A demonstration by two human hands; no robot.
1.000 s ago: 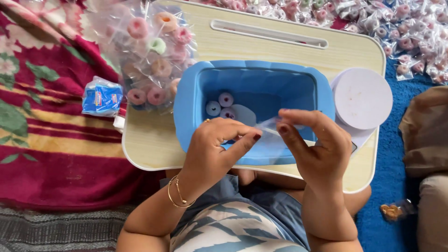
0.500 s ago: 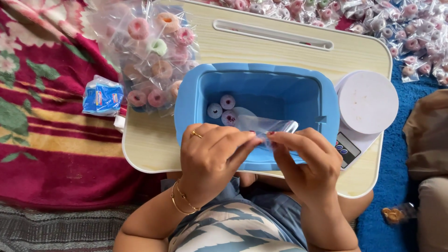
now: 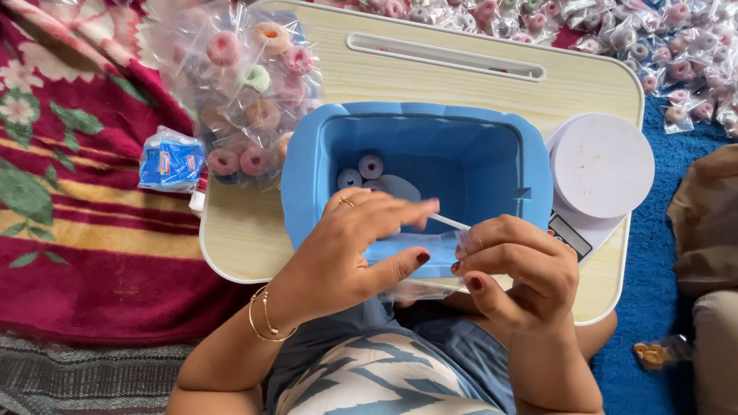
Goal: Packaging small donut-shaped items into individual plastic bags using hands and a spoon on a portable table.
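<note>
A view from above looks down at a person's two hands working over a small pale wooden worktop [image 3: 492, 100] that rests across their lap. In the middle of the worktop sits a blue plastic tub [image 3: 307, 184], open at the top, with a few small pink and purple rings [image 3: 370, 166] lying on its floor.

The left hand [image 3: 350, 250] hovers over the near rim of the tub, fingers stretched forward and thumb out to the side, with a thin ring on one finger and gold bangles at the wrist. The right hand [image 3: 515, 265] is just beside it, fingers curled and pinching the edge of a small clear plastic bag [image 3: 430, 253]. The bag is stretched between the two hands, at the tub's near edge, and the left fingers press on its top side. Whether anything is inside the bag cannot be told.

To the left of the tub, a large clear sack of colourful rings [image 3: 246, 100] lies partly on the worktop and partly on a red flowered blanket [image 3: 69, 230]. A small blue and white packet [image 3: 171, 160] lies beside it on the blanket. To the right of the tub stands a round white kitchen scale [image 3: 603, 165]. Beyond the far edge, many small filled bags [image 3: 661, 46] lie piled on a blue mat.
</note>
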